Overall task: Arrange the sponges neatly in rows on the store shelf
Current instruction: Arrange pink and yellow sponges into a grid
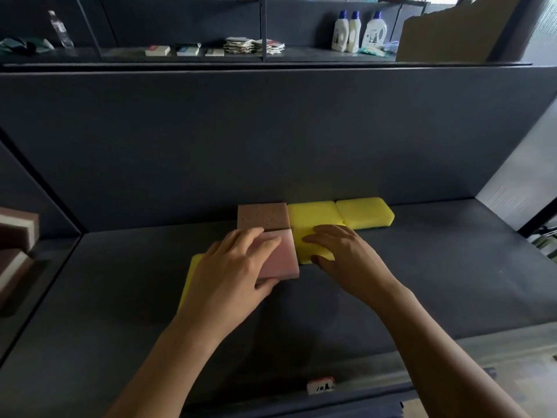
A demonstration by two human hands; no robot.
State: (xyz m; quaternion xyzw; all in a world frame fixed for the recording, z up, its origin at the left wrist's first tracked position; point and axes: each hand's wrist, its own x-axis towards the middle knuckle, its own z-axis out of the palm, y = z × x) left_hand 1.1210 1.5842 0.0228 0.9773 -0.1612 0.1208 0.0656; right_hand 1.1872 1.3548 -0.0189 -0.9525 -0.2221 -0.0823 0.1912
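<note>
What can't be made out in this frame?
- Left yellow sponge: head view, mostly hidden under the left hand and wrist.
- Front yellow sponge: head view, partly covered by the right hand.
- Brown sponges: head view, cut off by the left edge; count unclear.
- Price tag: head view, writing too small and blurred to read.

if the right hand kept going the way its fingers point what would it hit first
The right hand lies on a yellow foam sponge, fingers pointing left. First in line is the right edge of the smooth pink rectangular sponge under the left hand, probably before that hand's fingers.
</note>
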